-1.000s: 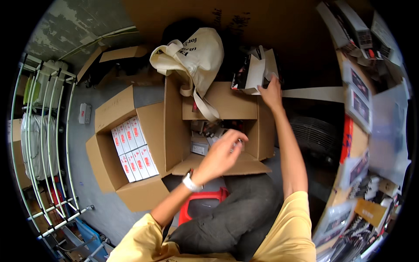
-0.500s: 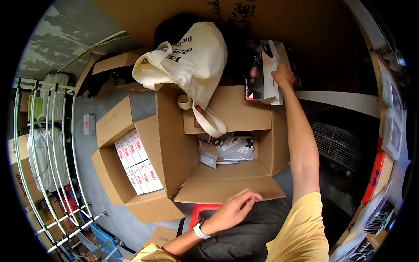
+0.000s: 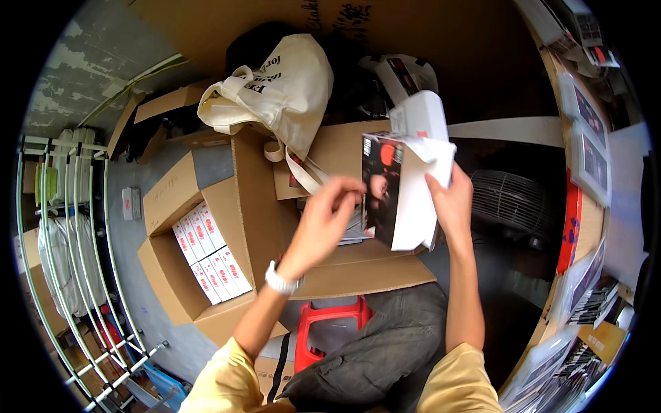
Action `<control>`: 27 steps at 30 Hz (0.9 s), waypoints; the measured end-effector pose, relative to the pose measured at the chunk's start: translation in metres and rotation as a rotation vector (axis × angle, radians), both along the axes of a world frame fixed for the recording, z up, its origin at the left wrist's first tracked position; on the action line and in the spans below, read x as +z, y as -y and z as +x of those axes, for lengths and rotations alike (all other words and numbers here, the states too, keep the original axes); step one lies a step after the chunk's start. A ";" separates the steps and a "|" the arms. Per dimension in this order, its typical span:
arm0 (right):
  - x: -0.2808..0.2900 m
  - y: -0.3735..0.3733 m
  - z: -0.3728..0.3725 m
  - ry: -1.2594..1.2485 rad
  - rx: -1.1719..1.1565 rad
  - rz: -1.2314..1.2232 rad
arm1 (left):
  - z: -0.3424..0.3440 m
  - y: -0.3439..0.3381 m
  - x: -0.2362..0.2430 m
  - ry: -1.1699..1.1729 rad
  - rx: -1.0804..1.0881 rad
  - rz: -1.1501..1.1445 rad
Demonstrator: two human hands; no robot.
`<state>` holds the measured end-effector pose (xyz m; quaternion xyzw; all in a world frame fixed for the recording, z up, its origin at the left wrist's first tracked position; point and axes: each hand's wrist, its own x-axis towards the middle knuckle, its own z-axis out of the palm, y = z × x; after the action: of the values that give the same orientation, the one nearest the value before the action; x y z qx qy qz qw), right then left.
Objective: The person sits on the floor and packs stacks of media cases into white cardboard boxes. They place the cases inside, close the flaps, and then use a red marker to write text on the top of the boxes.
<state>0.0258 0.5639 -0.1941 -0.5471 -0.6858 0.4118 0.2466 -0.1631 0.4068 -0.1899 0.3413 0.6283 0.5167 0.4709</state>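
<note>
My right hand [image 3: 451, 206] grips the right edge of a black-and-white printed carton [image 3: 382, 189], held tilted over a large open cardboard box [image 3: 268, 199]. Its white side faces up, and a loose white flap or sheet juts from its top end. My left hand [image 3: 327, 217], a white band at its wrist, is at the carton's left side with bent fingers slightly apart; the fingertips are close to the printed face, and whether they touch it cannot be told. Beneath, flat grey-white packets [image 3: 354, 230] lie inside the cardboard box, partly hidden by my hands and the carton.
A smaller open box [image 3: 162, 275] of white cartons [image 3: 210, 258] stands to the left. A cream tote bag [image 3: 289, 89] rests behind the large box. Near my legs is a red stool [image 3: 330, 308]. A wire-grilled fan [image 3: 513, 203] and stocked shelving line the right; a white rack [image 3: 76, 227] stands left.
My right hand has brought the carton from the far right back toward me, over the cardboard box. My left hand has risen from the near flap to the carton's left side.
</note>
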 end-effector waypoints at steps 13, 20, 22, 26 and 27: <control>-0.051 0.075 0.106 -0.323 -0.691 -0.168 | 0.037 -0.358 -0.237 0.125 0.420 -0.478; -0.044 0.071 0.097 -0.286 -0.665 -0.254 | 0.009 -0.396 -0.322 0.254 0.368 -0.460; -0.040 0.068 0.092 -0.317 -0.670 -0.252 | -0.010 -0.398 -0.331 0.502 0.323 -0.279; -0.040 0.065 0.090 -0.336 -0.705 -0.265 | -0.013 -0.384 -0.312 0.879 0.120 -0.117; -0.039 0.065 0.090 -0.336 -0.702 -0.269 | -0.011 -0.383 -0.306 0.833 0.101 -0.114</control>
<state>0.1154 0.4984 -0.2336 -0.7003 -0.3477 0.4722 0.4070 -0.1743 0.7894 -0.4963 0.0455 0.4279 0.5972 0.6769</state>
